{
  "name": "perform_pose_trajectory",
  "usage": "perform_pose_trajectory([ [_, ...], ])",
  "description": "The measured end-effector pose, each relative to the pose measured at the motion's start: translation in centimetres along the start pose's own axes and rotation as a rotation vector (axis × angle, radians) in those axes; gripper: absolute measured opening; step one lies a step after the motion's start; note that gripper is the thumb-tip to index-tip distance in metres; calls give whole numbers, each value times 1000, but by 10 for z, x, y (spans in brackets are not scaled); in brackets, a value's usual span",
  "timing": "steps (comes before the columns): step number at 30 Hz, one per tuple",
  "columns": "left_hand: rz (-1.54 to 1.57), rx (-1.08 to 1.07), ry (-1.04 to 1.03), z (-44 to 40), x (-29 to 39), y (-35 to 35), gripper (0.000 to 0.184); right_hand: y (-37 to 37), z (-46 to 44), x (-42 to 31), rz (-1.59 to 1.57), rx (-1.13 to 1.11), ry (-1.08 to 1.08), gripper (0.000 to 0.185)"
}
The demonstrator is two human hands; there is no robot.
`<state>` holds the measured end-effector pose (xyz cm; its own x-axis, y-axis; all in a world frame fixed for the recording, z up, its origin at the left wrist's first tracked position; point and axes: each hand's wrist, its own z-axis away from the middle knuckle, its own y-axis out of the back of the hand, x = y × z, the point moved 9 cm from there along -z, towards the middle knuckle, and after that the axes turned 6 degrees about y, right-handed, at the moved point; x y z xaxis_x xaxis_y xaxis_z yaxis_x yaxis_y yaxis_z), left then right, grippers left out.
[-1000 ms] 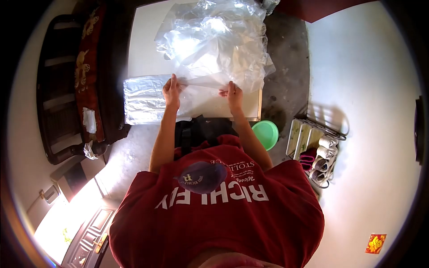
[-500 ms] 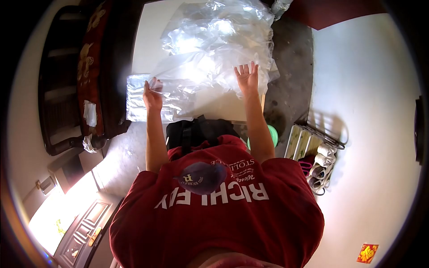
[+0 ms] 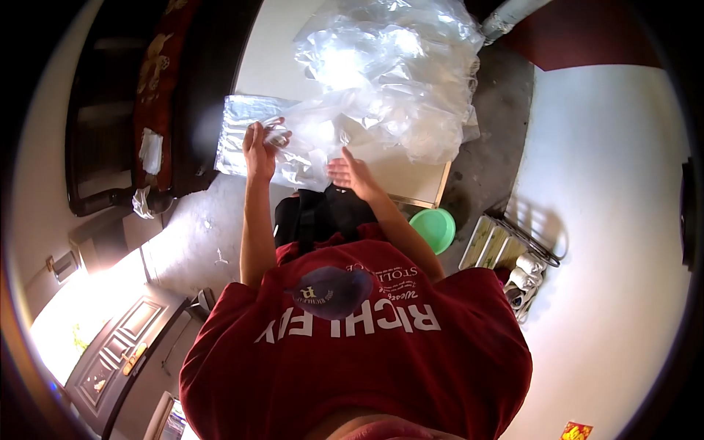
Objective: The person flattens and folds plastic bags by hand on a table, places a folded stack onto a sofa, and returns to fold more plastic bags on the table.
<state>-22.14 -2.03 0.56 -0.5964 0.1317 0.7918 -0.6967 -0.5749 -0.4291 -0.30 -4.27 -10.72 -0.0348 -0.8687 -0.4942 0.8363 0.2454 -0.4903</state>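
A large heap of clear plastic bags point(image 3: 411, 81) covers much of the table's far side. My left hand point(image 3: 259, 152) is at the left of the table, thumb and fingers closed around the edge of a clear plastic bag point(image 3: 304, 121) that stretches toward the heap. Under and beside that hand lies a flat stack of clear plastic bags point(image 3: 238, 121). My right hand point(image 3: 353, 174) is over the near edge of the table, fingers stretched out and thumb apart, with nothing in it. It is close to the bag's near edge; whether it touches the film I cannot tell.
The pale tabletop point(image 3: 411, 174) ends just in front of my body. A green basin point(image 3: 433, 230) stands below its near right corner. A rack with shoes point(image 3: 513, 257) is by the right wall. A dark wooden bench point(image 3: 158, 95) stands along the left.
My right hand has moved left and toward my body, away from the heap. My left hand stays at the bag's left edge. The view has shifted a little.
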Motion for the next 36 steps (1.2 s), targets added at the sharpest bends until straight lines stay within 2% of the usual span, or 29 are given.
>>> perform_pose_trajectory([
  [1, 20, 19, -15, 2, 6, 5, 21, -9, -7, 9, 4, -9, -8, 66],
  [3, 74, 71, -31, 9, 19, 20, 20, -26, -16, 44, -69, 11, -259, 86],
  [4, 129, 114, -45, 14, 26, 29, 20, -35, -22, 50, -66, 7, -266, 86],
  [6, 133, 147, -58, 19, 35, 46, 22, -52, -27, 64, -156, 73, -357, 100],
  [7, 143, 149, -54, 19, 33, 60, 23, -64, -27, 65, -154, 69, -359, 100],
  [9, 122, 151, -17, 18, 32, 84, 25, -91, -26, 68, -410, 94, -364, 98],
  [10, 122, 147, -12, 19, 33, 93, 25, -97, -30, 74, -413, 99, -362, 98],
  [12, 84, 227, 49, 21, 31, 117, 25, -98, -52, 72, -675, 171, -125, 82],
  [14, 76, 224, 74, 11, 28, 148, 23, -85, -72, 75, -695, 301, 39, 31],
  [18, 96, 290, 74, -14, 23, 220, 16, -85, -82, 77, -645, 409, 202, 25],
  [20, -120, 328, 75, -23, 22, 252, 16, -87, -79, 82, -628, 497, 247, 25],
  [22, -219, 327, 42, -31, 31, 264, 14, -86, -84, 84, -529, 513, 324, 21],
  [24, -530, 208, 114, -39, 34, 268, 12, -85, -80, 96, -530, 582, 370, 21],
  [30, -645, 188, 203, -65, 7, 308, 14, -94, -68, 112, -484, 607, 486, 18],
  [33, -750, 195, 228, -72, -8, 326, 12, -95, -62, 104, -348, 665, 556, 15],
  [34, -758, 187, 227, -72, -9, 330, 12, -102, -56, 94, -218, 654, 589, 14],
  [35, -825, 233, 219, -72, -7, 337, 13, -110, -51, 86, -87, 641, 618, 14],
  [36, -892, 280, 210, -72, -3, 341, 13, -115, -49, 84, -96, 645, 622, 14],
])
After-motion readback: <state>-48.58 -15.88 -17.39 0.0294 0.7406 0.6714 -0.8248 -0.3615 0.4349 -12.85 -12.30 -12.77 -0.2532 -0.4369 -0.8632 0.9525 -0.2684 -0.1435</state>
